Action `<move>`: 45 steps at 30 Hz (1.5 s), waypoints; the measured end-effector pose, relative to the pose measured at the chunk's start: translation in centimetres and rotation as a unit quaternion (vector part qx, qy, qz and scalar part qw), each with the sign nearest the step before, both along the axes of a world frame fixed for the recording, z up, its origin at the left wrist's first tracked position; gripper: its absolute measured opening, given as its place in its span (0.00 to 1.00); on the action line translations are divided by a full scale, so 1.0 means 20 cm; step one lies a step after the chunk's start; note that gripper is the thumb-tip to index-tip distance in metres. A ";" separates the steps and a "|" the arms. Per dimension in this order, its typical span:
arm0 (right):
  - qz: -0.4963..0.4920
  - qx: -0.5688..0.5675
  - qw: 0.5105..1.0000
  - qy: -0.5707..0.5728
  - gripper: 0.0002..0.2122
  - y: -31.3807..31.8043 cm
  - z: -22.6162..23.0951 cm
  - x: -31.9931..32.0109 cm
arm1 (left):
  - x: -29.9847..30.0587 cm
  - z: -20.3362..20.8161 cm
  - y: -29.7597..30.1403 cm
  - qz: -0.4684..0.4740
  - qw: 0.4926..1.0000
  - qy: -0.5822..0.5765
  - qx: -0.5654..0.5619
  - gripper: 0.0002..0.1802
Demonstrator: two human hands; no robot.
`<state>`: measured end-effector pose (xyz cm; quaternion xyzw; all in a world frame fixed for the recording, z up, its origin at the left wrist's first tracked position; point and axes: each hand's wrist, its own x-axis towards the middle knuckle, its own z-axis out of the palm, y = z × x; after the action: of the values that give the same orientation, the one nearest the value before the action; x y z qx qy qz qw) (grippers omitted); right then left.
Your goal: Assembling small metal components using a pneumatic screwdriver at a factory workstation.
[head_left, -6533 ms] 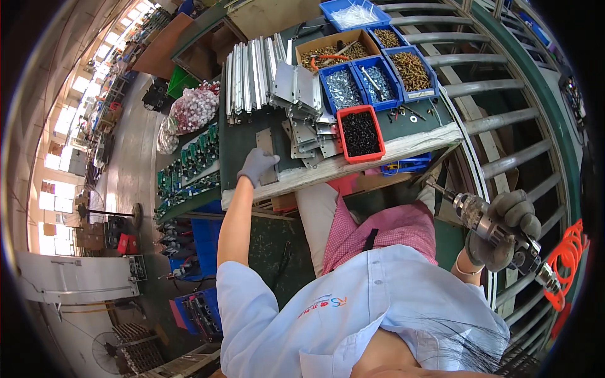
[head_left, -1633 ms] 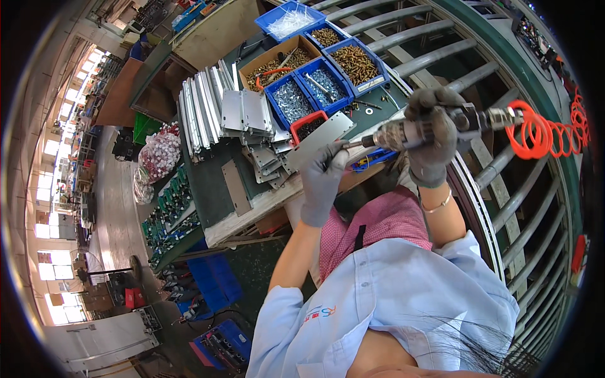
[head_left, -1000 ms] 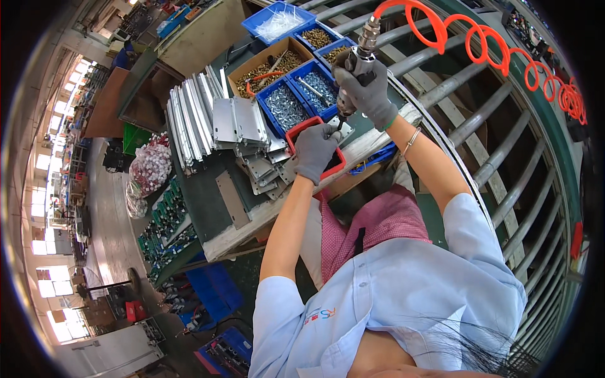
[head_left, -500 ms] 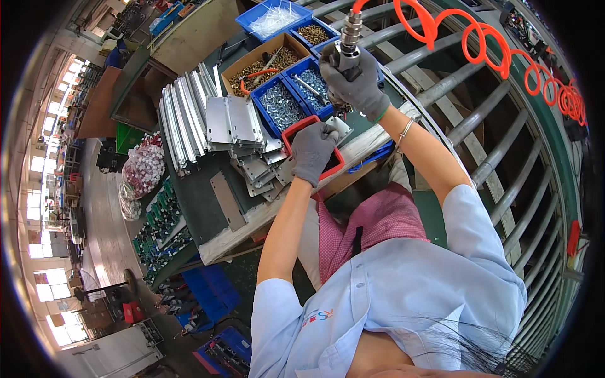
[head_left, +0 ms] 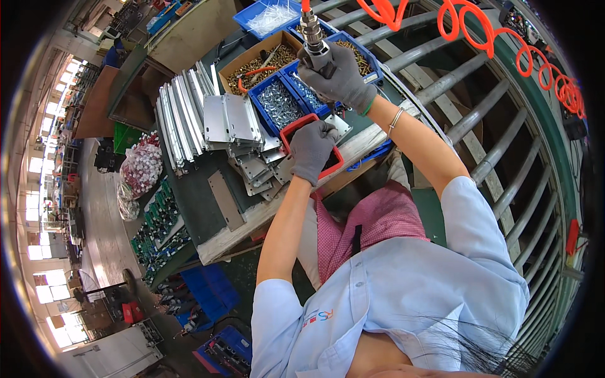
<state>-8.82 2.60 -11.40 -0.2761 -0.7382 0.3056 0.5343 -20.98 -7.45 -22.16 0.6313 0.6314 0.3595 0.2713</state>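
My right hand [head_left: 339, 74], in a grey glove, is wrapped round a metal air screwdriver [head_left: 315, 44] with a red-orange coiled hose [head_left: 466, 31] on its upper end. It is over the blue bins of screws, and its lower end is hidden by the hand. My left hand [head_left: 312, 151], also gloved, is closed over a red-rimmed bin [head_left: 337, 165]. Its fingertips are pressed together; what they hold, if anything, is hidden. A small silvery metal plate [head_left: 340, 126] lies just right of the left fingers.
Stacked flat metal plates [head_left: 233, 120] and long metal strips [head_left: 179, 120] stand left of the bins. A cardboard box of brass-coloured screws [head_left: 255, 63] and a blue bin of silvery screws [head_left: 277, 104] are beyond. A roller conveyor [head_left: 485, 113] runs along the right.
My right hand has moved left with the air screwdriver, and the hose has shifted left too. A bin of brass-coloured screws now shows at its right. My left hand has barely moved.
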 end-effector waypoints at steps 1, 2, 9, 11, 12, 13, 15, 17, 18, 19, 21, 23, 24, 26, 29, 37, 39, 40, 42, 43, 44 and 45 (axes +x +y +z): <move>0.009 0.002 1.000 -0.002 0.13 0.00 -0.01 0.01 | 0.00 0.00 0.00 0.000 1.000 0.007 0.001 0.10; 0.012 0.011 1.000 0.006 0.13 0.01 -0.01 0.01 | 0.00 0.00 0.01 0.000 1.000 0.014 0.002 0.10; 0.118 -0.084 0.977 0.158 0.12 -0.19 0.20 0.13 | 0.00 0.08 0.02 -0.037 0.999 0.011 -0.038 0.08; 0.143 -0.094 0.967 0.189 0.12 -0.36 0.31 0.20 | -0.10 0.10 0.01 -0.050 0.919 -0.362 -0.151 0.11; 0.122 -0.078 0.970 0.194 0.12 -0.42 0.32 0.23 | -0.15 0.11 0.01 -0.057 0.823 -0.529 -0.197 0.13; 0.101 -0.063 0.973 0.199 0.13 -0.49 0.33 0.26 | -0.17 0.12 -0.02 -0.055 0.814 -0.560 -0.146 0.17; 0.161 -0.099 0.929 0.318 0.17 -0.63 0.30 0.36 | -0.09 0.21 -0.14 -0.042 0.772 -0.616 -0.150 0.17; 0.197 -0.047 0.913 0.354 0.19 -0.73 0.28 0.44 | -0.01 0.28 -0.27 -0.038 0.746 -0.645 -0.160 0.16; 0.165 -0.009 0.922 0.350 0.18 -0.77 0.26 0.47 | 0.01 0.27 -0.33 -0.053 0.743 -0.646 -0.165 0.15; 0.130 0.029 0.929 0.346 0.18 -0.81 0.24 0.50 | 0.03 0.23 -0.39 -0.067 0.741 -0.646 -0.171 0.15; 0.096 0.057 0.929 0.354 0.19 -0.86 0.20 0.55 | 0.10 0.22 -0.49 -0.061 0.747 -0.634 -0.189 0.16; 0.100 0.046 0.924 0.366 0.19 -0.92 0.19 0.58 | 0.12 0.16 -0.56 -0.075 0.730 -0.649 -0.199 0.16; 0.098 0.042 0.924 0.366 0.19 -0.94 0.19 0.59 | 0.13 0.14 -0.58 -0.084 0.722 -0.656 -0.204 0.16; 0.095 0.037 0.925 0.366 0.18 -0.97 0.19 0.60 | 0.15 0.16 -0.61 -0.073 0.708 -0.668 -0.217 0.17; 0.095 0.035 0.926 0.364 0.19 -1.00 0.20 0.61 | 0.19 0.19 -0.63 -0.043 0.707 -0.670 -0.223 0.17; 0.100 0.039 0.926 0.361 0.18 -1.04 0.20 0.62 | 0.17 0.15 -0.66 -0.147 0.643 -0.729 -0.183 0.17; 0.095 0.035 0.927 0.362 0.17 -1.05 0.22 0.61 | 0.15 0.10 -0.66 -0.170 0.640 -0.727 -0.181 0.17; 0.090 0.032 0.927 0.362 0.17 -1.06 0.22 0.61 | 0.15 0.10 -0.66 -0.181 0.637 -0.727 -0.182 0.16; 0.097 0.041 0.927 0.359 0.17 -1.05 0.22 0.61 | 0.17 0.11 -0.67 -0.112 0.692 -0.686 -0.195 0.15; 0.099 0.045 0.927 0.358 0.18 -1.04 0.21 0.62 | 0.19 0.14 -0.67 -0.077 0.718 -0.662 -0.201 0.15; 0.099 0.045 0.928 0.358 0.18 -1.03 0.21 0.62 | 0.21 0.17 -0.67 -0.062 0.717 -0.665 -0.200 0.15; 0.099 0.044 0.928 0.357 0.18 -1.03 0.20 0.62 | 0.23 0.20 -0.67 -0.048 0.717 -0.667 -0.198 0.15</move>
<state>3.50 -17.94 -7.49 -0.0503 -0.5347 0.4027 0.7412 -16.37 -20.89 -18.21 0.1893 0.3130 0.5410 0.7573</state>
